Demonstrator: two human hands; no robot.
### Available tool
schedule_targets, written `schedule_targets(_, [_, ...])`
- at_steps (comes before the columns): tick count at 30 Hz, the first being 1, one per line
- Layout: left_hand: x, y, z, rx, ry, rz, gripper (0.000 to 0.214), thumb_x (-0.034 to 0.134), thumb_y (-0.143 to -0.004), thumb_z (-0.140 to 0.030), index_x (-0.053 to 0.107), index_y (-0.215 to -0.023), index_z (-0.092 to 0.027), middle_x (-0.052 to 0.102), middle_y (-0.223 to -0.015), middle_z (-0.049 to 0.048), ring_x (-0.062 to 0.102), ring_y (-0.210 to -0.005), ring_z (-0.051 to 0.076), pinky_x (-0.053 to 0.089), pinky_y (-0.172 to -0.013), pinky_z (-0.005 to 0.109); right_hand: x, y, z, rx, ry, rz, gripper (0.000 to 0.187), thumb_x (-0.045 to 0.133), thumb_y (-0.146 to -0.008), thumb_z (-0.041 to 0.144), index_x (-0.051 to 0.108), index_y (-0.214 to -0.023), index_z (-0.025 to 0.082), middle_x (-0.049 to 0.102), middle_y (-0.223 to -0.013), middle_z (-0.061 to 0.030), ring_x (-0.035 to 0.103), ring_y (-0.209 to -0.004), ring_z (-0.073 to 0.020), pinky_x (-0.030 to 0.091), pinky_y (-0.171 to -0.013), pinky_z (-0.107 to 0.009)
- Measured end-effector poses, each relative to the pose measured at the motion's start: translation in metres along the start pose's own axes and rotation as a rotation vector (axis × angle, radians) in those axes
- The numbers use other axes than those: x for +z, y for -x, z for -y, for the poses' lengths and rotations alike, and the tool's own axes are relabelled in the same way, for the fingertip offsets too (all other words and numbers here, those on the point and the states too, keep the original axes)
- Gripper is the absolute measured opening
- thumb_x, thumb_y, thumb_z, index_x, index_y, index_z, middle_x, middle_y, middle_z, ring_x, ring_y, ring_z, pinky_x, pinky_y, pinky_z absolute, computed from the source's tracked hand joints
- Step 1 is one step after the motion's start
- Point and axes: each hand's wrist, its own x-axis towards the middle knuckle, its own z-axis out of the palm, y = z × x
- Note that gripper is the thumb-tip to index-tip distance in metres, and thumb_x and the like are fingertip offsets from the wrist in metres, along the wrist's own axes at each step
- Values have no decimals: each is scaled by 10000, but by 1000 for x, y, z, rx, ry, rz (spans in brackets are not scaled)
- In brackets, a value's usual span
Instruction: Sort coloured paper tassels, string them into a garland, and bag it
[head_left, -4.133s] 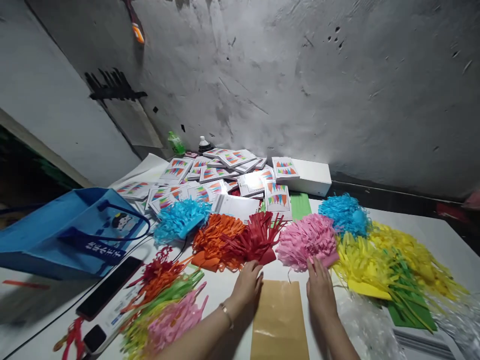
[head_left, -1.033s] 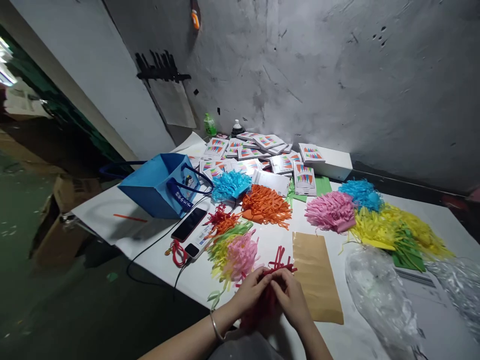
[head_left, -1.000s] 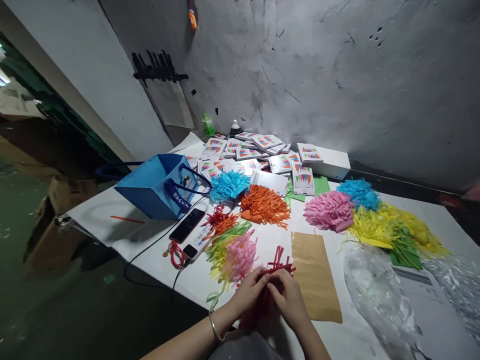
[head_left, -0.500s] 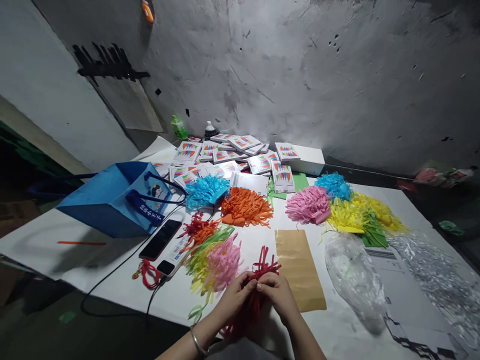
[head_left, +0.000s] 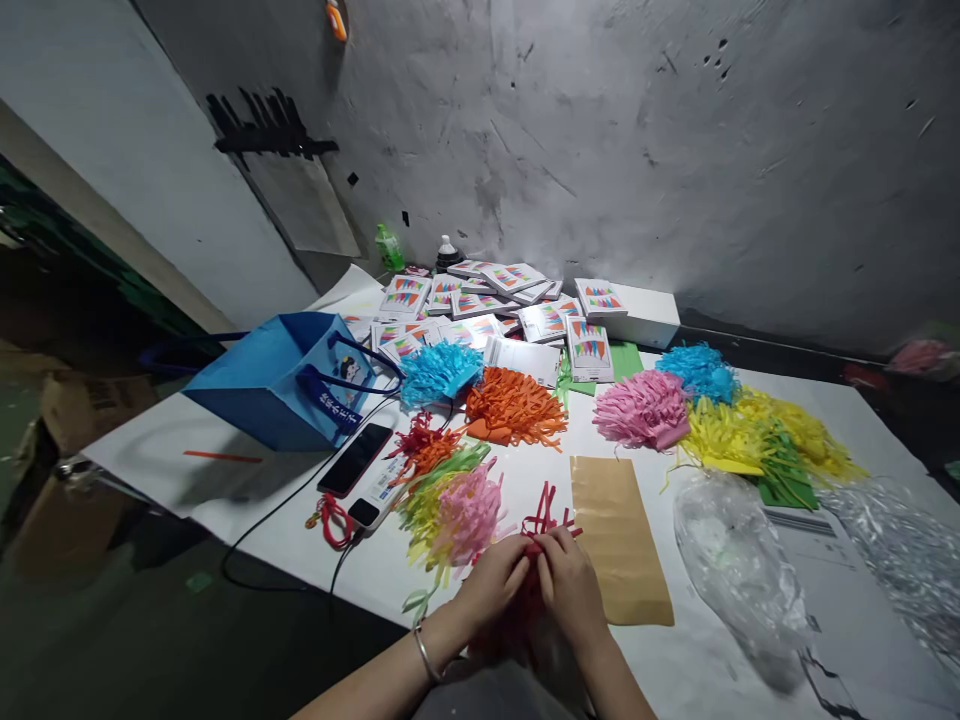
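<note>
A dark red paper tassel (head_left: 548, 508) is pinched between my two hands at the near side of the table, its cut strips fanning out past my fingers. My left hand (head_left: 496, 575) closes on it from the left, and my right hand (head_left: 571, 580) from the right. The fingertips meet, and the lower strips hang dim beneath my wrists. Just left of my hands lie pink tassels (head_left: 469, 510), with yellow-green ones (head_left: 427, 510) beside them and red-orange ones (head_left: 427, 447) behind. A sheet of brown paper (head_left: 622, 540) lies to the right.
Orange (head_left: 514, 408), blue (head_left: 441, 372), pink (head_left: 641, 410) and yellow (head_left: 720, 437) tassel bundles lie farther back. Printed boxes (head_left: 589, 347) are piled near the wall. A blue bag (head_left: 262, 385), a phone (head_left: 355, 460) and cables are on the left; clear plastic bags (head_left: 739, 565) are on the right.
The whole view has shifted, so the table's things sit farther right in the picture. Both hands still hold the red tassel, with the right fingers now curled further over it.
</note>
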Motion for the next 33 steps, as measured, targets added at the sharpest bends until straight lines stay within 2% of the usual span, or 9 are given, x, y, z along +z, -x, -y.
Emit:
schedule_targets(3, [-3, 0, 4, 45, -62, 19, 283, 450, -884, -177, 612, -1114, -211, 677, -1086, 81, 605, -1001, 219, 456, -900, 341, -1, -4, -10, 148, -166, -23, 207, 482, -850, 250, 686, -855, 218, 649, -908, -72, 594, -877, -236, 432, -841, -352])
schedule_targets(7, [-8, 0, 12, 130, -125, 35, 412, 473, -859, -126, 546, -1250, -235, 632, -1158, 89, 590, -1033, 216, 462, -902, 325, -3, -7, -26, 284, -314, -9, 232, 507, -831, 342, 689, -801, 201, 698, -805, -51, 634, -788, -230, 475, -741, -323])
schedule_targets(13, [-9, 1, 17, 176, -192, 60, 307, 442, -920, -211, 640, -1148, -267, 604, -1146, 52, 580, -960, 196, 457, -843, 284, 3, -3, -38, 377, -445, 25, 314, 537, -798, 446, 698, -816, 178, 718, -785, -48, 656, -748, -226, 501, -682, -308])
schedule_targets(19, [-9, 3, 10, 172, -122, 93, 310, 448, -918, -261, 634, -1164, -297, 588, -1233, 33, 545, -1060, 219, 433, -908, 301, 2, -2, -40, 389, -483, 43, 380, 572, -749, 545, 703, -768, 189, 708, -716, -52, 652, -697, -240, 510, -636, -324])
schedule_targets(23, [-10, 2, 9, 216, -158, 132, 317, 427, -934, -270, 602, -1195, -307, 551, -1307, 29, 537, -1107, 230, 434, -926, 308, 0, -3, -45, 390, -439, 16, 390, 573, -735, 562, 701, -779, 197, 716, -749, -60, 658, -721, -252, 517, -651, -330])
schedule_targets(26, [-11, -2, 11, 229, -234, 134, 304, 411, -931, -218, 606, -1154, -287, 573, -1261, 45, 564, -1053, 231, 456, -889, 317, 0, -3, -47, 353, -326, -22, 370, 550, -755, 542, 696, -807, 206, 726, -815, -69, 665, -773, -263, 516, -691, -332])
schedule_targets(29, [-9, -5, 12, 206, -298, 72, 312, 383, -918, -139, 599, -1114, -251, 593, -1197, 62, 576, -1002, 222, 469, -862, 325, 0, -3, -47, 301, -200, -61, 360, 510, -777, 534, 686, -819, 222, 726, -844, -76, 665, -797, -272, 508, -707, -336])
schedule_targets(33, [-13, -6, 5, 221, -435, -93, 254, 391, -903, -103, 603, -1000, -204, 579, -1188, 102, 484, -1127, 264, 384, -982, 418, -7, -7, -52, 269, -43, -192, 378, 449, -793, 537, 664, -812, 226, 715, -852, -98, 654, -811, -276, 488, -748, -354])
